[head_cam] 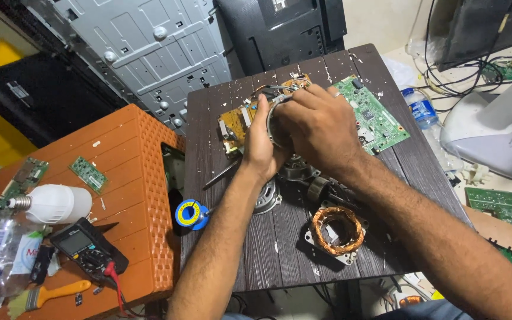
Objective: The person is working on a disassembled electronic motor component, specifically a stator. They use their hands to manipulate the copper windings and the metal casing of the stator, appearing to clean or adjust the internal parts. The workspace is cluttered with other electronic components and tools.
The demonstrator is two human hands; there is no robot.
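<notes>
I see my left hand point(262, 145) and right hand point(315, 121) clamped together on a round motor part point(275, 121) near the worktop's point(280, 255) far edge.

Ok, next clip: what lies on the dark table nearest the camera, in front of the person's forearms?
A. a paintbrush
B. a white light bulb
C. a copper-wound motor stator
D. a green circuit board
C. The copper-wound stator lies on the near part of the dark table, between the forearms; the bulb and paintbrush are on the orange stool, and the green circuit board lies farther back.
</notes>
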